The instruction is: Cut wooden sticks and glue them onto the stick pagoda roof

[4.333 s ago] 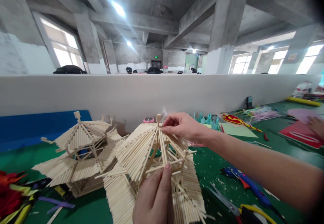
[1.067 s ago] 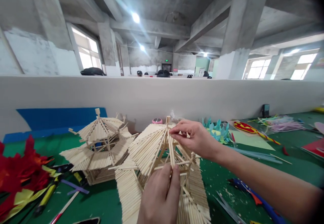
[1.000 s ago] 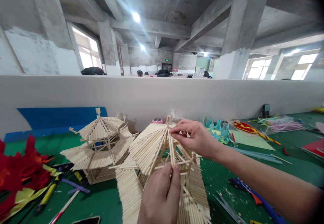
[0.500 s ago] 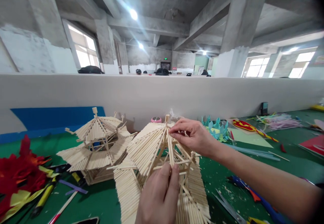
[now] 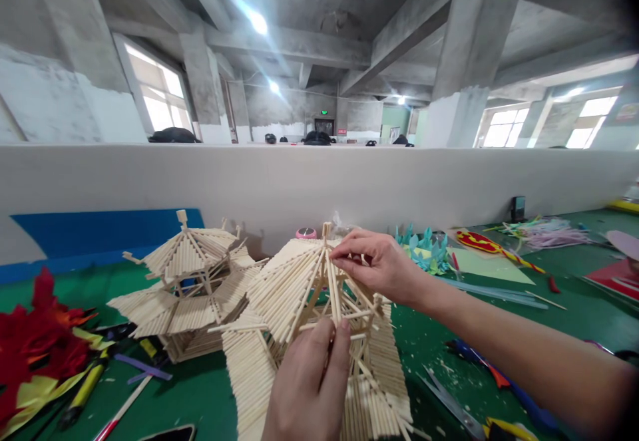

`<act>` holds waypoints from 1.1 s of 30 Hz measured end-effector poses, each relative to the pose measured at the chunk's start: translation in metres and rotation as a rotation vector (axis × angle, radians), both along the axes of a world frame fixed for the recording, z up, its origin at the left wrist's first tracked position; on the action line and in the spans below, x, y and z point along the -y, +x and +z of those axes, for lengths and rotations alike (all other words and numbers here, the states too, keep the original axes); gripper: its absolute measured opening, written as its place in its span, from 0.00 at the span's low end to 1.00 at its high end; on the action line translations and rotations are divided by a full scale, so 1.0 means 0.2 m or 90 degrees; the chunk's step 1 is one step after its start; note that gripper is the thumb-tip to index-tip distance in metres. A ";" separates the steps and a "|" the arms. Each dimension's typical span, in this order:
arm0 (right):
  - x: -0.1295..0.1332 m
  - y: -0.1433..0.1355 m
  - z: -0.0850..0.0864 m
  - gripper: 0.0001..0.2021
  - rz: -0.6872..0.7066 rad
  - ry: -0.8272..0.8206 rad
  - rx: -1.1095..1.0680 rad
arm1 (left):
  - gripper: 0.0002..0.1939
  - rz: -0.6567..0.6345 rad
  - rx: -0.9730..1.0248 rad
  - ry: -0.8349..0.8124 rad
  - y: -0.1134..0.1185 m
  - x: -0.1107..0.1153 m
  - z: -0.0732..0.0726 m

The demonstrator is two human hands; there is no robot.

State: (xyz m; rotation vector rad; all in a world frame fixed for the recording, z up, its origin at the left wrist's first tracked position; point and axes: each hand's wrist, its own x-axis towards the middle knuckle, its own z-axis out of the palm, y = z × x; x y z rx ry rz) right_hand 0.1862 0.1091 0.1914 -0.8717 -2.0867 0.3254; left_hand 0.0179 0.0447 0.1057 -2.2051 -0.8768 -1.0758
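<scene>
While the left hand (image 5: 307, 381) is gripping a wooden stick (image 5: 334, 291) at its lower end, the right hand (image 5: 379, 261) is pinching its top by the peak of the pavilion model (image 5: 287, 288), which is standing on the table (image 5: 207, 394) beside a second model (image 5: 182, 258).

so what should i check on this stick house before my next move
1. Left hand at the stick's lower end: ok, pinching it.
2. Right hand at the roof's peak: ok, fingertips beside the stick's upper end.
3. Stick glued at the top: cannot tell, joint unclear.
4. Roof fully covered: not ok, frame shows through a gap.
5. Scissors apart from the house: ok.
6. Glue gun hot: cannot tell.
</scene>
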 end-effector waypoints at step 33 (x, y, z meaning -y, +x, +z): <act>0.00 -0.02 0.01 0.09 -0.036 -0.073 -0.035 | 0.14 0.007 -0.057 0.079 -0.03 -0.02 0.01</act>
